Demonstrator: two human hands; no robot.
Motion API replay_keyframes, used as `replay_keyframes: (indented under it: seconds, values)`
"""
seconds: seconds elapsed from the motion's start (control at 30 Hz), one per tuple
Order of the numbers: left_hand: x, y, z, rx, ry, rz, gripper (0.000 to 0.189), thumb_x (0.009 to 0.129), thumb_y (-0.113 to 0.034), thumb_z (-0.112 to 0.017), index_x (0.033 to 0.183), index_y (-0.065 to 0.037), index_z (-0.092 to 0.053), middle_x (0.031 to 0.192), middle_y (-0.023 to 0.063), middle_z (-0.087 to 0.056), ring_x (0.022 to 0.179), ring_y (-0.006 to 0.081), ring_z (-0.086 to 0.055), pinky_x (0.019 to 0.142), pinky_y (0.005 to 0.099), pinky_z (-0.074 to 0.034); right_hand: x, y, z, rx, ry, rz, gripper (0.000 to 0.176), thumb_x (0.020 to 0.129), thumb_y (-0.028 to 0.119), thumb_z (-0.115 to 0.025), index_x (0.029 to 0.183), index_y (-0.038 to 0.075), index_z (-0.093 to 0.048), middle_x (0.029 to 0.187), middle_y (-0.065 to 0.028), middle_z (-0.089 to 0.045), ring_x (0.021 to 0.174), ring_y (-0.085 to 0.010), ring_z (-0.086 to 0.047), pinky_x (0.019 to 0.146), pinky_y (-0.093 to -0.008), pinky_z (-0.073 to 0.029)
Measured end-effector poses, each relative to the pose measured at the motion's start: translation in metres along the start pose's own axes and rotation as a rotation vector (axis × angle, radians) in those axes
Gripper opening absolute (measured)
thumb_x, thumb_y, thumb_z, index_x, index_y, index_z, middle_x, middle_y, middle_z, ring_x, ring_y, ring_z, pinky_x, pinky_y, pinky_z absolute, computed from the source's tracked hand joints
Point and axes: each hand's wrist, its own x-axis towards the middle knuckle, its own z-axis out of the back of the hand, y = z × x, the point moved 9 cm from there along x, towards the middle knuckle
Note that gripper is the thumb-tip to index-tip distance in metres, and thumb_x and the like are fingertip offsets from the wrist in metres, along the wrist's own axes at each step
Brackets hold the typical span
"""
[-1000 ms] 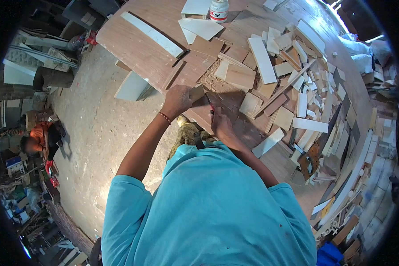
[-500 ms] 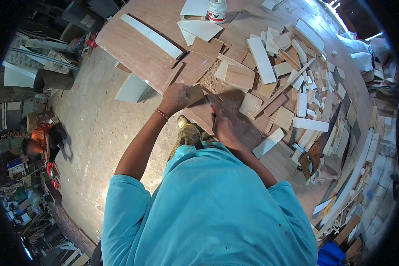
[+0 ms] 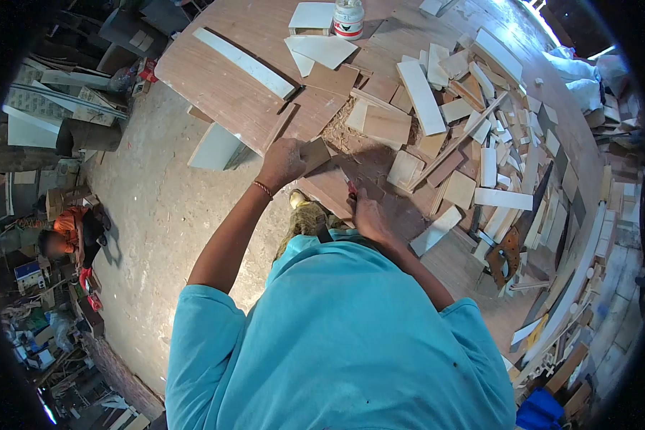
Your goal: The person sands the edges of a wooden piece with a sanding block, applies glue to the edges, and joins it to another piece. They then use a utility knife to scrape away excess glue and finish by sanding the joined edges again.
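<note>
Since the earlier frame, the right hand (image 3: 369,213) has slid a little away from the wood block (image 3: 314,155), taking the red-handled tool (image 3: 351,188) with it, so that a wider gap now shows between the tip and the block. The left hand (image 3: 281,162) keeps nearly its former place, its fingers pinching the block's left end.

The block juts out of that grip to the right, across the corner of the worktop (image 3: 211,86); how far it runs under the palm is hidden, so its full long axis cannot be told, nor whether it bears on the surface beneath.

From the right hand's fingers, the block lies to the left and slightly farther from the body. These fingers are curled around the red handle, though their exact hold is partly hidden. The tool's long axis slants toward the block's exposed right end, with its thin tip just beside that end and apart from it. The left hand is the nearer one, in contact with the block; the right reaches it only through the tool.

Just beyond the block lie wood shavings (image 3: 339,133), and beyond it to the left a narrow wood strip (image 3: 280,125).
</note>
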Motion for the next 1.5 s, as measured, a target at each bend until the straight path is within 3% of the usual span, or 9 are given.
replay_keyframes:
  seconds: [0.37, 0.43, 0.53, 0.77, 0.87, 0.93, 1.03, 1.27, 1.5]
  values:
    - [-0.001, -0.003, 0.002, -0.026, 0.051, 0.037, 0.02, 0.062, -0.011, -0.057, 0.078, -0.002, -0.064, 0.074, 0.0213, -0.06, 0.075, 0.0358, -0.059, 0.07, 0.0425, -0.047, 0.013, 0.067, 0.026, -0.18, 0.0, 0.072, 0.025, 0.086, 0.017, -0.039, 0.103, -0.001, -0.04, 0.07, -0.0288, -0.057, 0.073, -0.042, -0.059, 0.065, -0.0495, -0.045]
    - [-0.003, -0.006, 0.004, -0.047, 0.026, 0.015, 0.02, 0.062, -0.012, -0.057, 0.078, -0.003, -0.065, 0.075, 0.0211, -0.06, 0.074, 0.0358, -0.058, 0.07, 0.0425, -0.046, 0.011, 0.061, 0.022, -0.187, -0.192, 0.236, 0.03, 0.086, 0.022, -0.047, 0.102, -0.002, -0.04, 0.074, -0.026, -0.057, 0.069, -0.0427, -0.057, 0.059, -0.0502, -0.042]
    - [-0.002, 0.0, -0.002, -0.024, 0.064, 0.048, 0.02, 0.062, -0.012, -0.057, 0.079, -0.003, -0.065, 0.075, 0.0212, -0.06, 0.074, 0.0355, -0.059, 0.07, 0.0422, -0.047, 0.011, 0.034, 0.011, -0.183, 0.051, 0.017, 0.026, 0.085, 0.016, -0.046, 0.103, 0.0, -0.039, 0.079, -0.0268, -0.056, 0.075, -0.0422, -0.057, 0.063, -0.0504, -0.042]
    - [-0.003, -0.008, 0.004, -0.023, 0.044, 0.031, 0.021, 0.062, -0.012, -0.056, 0.08, -0.003, -0.065, 0.075, 0.0212, -0.06, 0.075, 0.0352, -0.059, 0.07, 0.0421, -0.047, 0.004, 0.07, 0.027, -0.204, -0.003, 0.088, 0.023, 0.085, 0.013, -0.041, 0.103, -0.001, -0.039, 0.088, -0.0281, -0.055, 0.082, -0.0432, -0.056, 0.068, -0.0493, -0.045]
    - [-0.002, -0.001, -0.003, -0.024, 0.027, 0.02, 0.021, 0.062, -0.012, -0.057, 0.079, -0.003, -0.065, 0.075, 0.0214, -0.06, 0.076, 0.0351, -0.059, 0.07, 0.0424, -0.046, 0.008, 0.061, 0.023, -0.129, -0.038, 0.127, 0.03, 0.081, 0.012, -0.047, 0.108, 0.002, -0.036, 0.086, -0.0266, -0.056, 0.076, -0.043, -0.056, 0.065, -0.0524, -0.042]
    - [-0.002, 0.0, -0.004, -0.021, 0.03, 0.02, 0.02, 0.062, -0.012, -0.057, 0.079, -0.003, -0.065, 0.075, 0.0216, -0.06, 0.076, 0.035, -0.059, 0.071, 0.0423, -0.046, 0.001, 0.075, 0.032, -0.087, -0.107, 0.175, 0.024, 0.083, 0.016, -0.049, 0.1, 0.002, -0.038, 0.084, -0.0255, -0.056, 0.075, -0.0423, -0.056, 0.064, -0.052, -0.042]
    - [-0.004, -0.003, -0.003, -0.02, 0.028, 0.011, 0.02, 0.063, -0.012, -0.057, 0.079, -0.003, -0.065, 0.074, 0.0219, -0.06, 0.076, 0.035, -0.059, 0.07, 0.0424, -0.046, 0.005, 0.074, 0.028, -0.208, -0.043, 0.056, 0.022, 0.084, 0.018, -0.049, 0.095, 0.002, -0.037, 0.079, -0.0237, -0.057, 0.073, -0.0415, -0.057, 0.062, -0.0508, -0.042]
    - [-0.006, -0.003, 0.001, -0.051, -0.019, 0.02, 0.018, 0.063, -0.012, -0.057, 0.077, -0.003, -0.064, 0.07, 0.0208, -0.059, 0.071, 0.0358, -0.059, 0.066, 0.0431, -0.047, 0.006, 0.077, 0.029, -0.195, -0.093, 0.158, 0.026, 0.087, 0.027, -0.044, 0.094, 0.003, -0.037, 0.071, -0.0246, -0.058, 0.071, -0.0404, -0.059, 0.062, -0.0498, -0.046]
    - [-0.006, -0.007, -0.002, -0.031, 0.067, 0.033, 0.023, 0.063, -0.009, -0.058, 0.084, -0.001, -0.063, 0.074, 0.0233, -0.059, 0.074, 0.0372, -0.058, 0.067, 0.0413, -0.047, 0.011, 0.057, 0.023, -0.128, -0.02, 0.055, 0.018, 0.085, 0.016, -0.043, 0.096, 0.001, -0.04, 0.085, -0.0273, -0.057, 0.083, -0.0416, -0.057, 0.068, -0.0483, -0.045]
